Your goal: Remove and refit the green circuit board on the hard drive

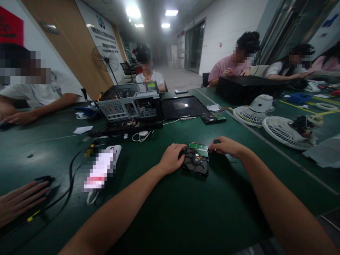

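A hard drive (196, 161) lies on the green table in front of me, its green circuit board facing up along the far end. My left hand (172, 158) is closed on the drive's left edge, fingers curled against its side. At the far right corner of the drive is my right hand (225, 146), its fingertips beside or touching the edge. It is closed around what looks like a screwdriver (217, 141): a dark rounded handle end shows by the fingers, and a thin shaft sticks out below the palm. Contact under the fingertips is hidden.
An opened computer case (130, 106) stands ahead, beside a black side panel (183, 106) and another hard drive (214, 117). White fan parts (285, 132) lie right. A phone (102, 168), a cable (71, 170) and another person's hand (23, 200) are left. Several people sit around.
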### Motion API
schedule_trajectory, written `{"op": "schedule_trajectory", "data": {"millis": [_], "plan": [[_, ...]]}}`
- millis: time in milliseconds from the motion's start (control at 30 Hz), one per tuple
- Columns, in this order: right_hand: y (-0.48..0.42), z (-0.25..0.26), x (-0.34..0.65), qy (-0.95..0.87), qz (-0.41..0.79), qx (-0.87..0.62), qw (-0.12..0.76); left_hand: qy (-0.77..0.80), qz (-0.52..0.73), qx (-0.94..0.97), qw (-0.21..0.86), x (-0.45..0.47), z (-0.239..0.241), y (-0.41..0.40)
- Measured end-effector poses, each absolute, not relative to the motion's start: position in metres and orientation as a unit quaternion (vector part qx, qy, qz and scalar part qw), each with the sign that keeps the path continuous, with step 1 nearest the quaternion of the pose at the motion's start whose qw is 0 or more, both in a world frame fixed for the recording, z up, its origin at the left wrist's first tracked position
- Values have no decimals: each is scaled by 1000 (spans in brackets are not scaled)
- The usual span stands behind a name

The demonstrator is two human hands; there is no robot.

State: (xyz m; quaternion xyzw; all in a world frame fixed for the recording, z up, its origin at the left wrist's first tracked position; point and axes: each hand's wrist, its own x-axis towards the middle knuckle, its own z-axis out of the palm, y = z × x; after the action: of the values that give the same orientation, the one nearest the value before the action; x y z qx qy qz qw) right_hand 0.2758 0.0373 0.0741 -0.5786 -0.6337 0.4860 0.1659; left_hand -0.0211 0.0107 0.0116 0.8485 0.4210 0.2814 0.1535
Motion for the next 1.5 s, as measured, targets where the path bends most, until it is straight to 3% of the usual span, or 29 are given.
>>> {"op": "schedule_trajectory", "data": {"millis": [500,767,1033,1500], "plan": [[35,68,258,-665,455,-565,176,359,229,886,182,-27,16,11],[37,59,247,-733,291,-577,212,355,225,888,188,-28,22,9],[37,53,239,-778,204,-560,199,339,211,901,171,-28,20,10],[40,50,245,-772,188,-554,248,331,204,905,173,-28,19,11]]}}
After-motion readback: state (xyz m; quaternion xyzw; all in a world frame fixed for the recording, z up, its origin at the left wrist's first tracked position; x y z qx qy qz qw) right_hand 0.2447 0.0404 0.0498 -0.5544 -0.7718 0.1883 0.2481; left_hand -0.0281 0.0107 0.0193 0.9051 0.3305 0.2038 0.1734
